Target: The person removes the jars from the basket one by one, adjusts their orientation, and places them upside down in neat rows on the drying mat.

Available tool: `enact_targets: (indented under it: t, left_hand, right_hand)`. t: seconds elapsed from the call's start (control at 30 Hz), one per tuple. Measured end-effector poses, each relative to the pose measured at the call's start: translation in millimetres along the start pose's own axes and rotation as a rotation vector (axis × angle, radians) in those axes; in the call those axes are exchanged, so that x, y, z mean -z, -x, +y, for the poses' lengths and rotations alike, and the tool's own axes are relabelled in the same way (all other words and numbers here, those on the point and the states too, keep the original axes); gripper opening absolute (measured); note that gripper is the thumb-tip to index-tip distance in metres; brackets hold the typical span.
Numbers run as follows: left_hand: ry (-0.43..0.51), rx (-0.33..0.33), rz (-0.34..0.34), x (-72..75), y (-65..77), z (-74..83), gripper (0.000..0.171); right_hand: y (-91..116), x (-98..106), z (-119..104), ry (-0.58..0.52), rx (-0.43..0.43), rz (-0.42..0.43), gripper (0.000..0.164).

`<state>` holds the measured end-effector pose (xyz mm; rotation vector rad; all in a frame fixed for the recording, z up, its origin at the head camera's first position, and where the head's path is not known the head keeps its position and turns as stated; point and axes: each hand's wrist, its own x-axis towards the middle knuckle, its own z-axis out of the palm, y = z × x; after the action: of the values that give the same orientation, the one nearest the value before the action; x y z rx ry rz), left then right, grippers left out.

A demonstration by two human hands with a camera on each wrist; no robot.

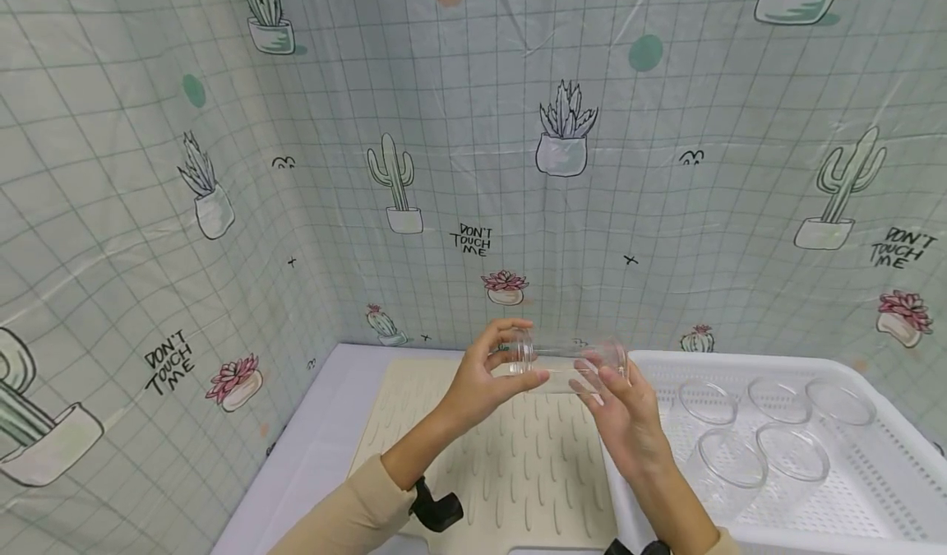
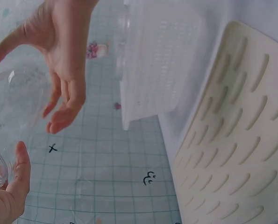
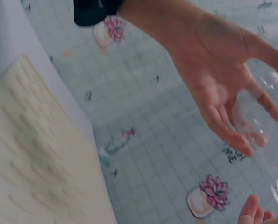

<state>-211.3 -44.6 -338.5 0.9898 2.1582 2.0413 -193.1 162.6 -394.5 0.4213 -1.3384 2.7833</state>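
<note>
A clear cup (image 1: 558, 366) lies on its side in the air between both hands, above the beige ridged drying mat (image 1: 518, 448). My left hand (image 1: 491, 366) grips its ringed left end, thumb in front and fingers curled round the back. At the other end is my right hand (image 1: 625, 411), its thumb near the edge and its fingers showing through the clear wall. From the left wrist view, the right hand (image 2: 66, 60) has its fingers spread and fairly straight beside the cup (image 2: 22, 93). The right wrist view shows the left hand's fingers (image 3: 230, 133) round the cup.
To the right stands a white perforated basket (image 1: 866, 510) holding several clear cups (image 1: 792, 452). The mat lies on a white tabletop (image 1: 303, 440) left of the basket. A cactus-print sheet (image 1: 473, 168) hangs behind and along the left side.
</note>
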Motion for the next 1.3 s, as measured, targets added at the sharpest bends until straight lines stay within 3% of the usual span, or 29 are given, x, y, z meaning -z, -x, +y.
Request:
enact_targets:
  t: [0.17, 0.33, 0.6, 0.7, 1.03, 1.2, 1.3]
  left_hand:
    - [0.064, -0.037, 0.003, 0.9, -3.5, -21.5, 0.054]
    - [0.058, -0.058, 0.014, 1.8, -4.4, -33.7, 0.054]
    - [0.056, -0.038, 0.001, 1.8, 2.0, -9.1, 0.054]
    - [0.049, -0.043, 0.000, 3.1, 2.3, -10.8, 0.055]
    - [0.035, -0.007, -0.024, 21.0, 5.4, -44.3, 0.071]
    - [-0.027, -0.032, -0.002, 34.6, 14.6, -42.3, 0.077]
    - [-0.099, 0.003, 0.023, 42.9, 24.0, -34.2, 0.079]
  right_hand:
    - [1.3, -6.3, 15.0, -0.179, -0.076, 0.001, 0.065]
    - [1.0, -12.7, 24.6, -0.304, -0.096, 0.036, 0.062]
    - [-1.5, -19.9, 30.4, -0.446, -0.091, 0.133, 0.059]
    - [-1.9, -20.7, 31.9, -0.466, -0.085, 0.128, 0.060]
    - [-7.0, -21.0, 36.8, -0.440, -0.077, 0.125, 0.054]
    - [-12.8, -19.5, 39.6, -0.386, -0.077, 0.129, 0.037]
    - [-17.7, -19.0, 41.9, -0.372, -0.070, 0.144, 0.022]
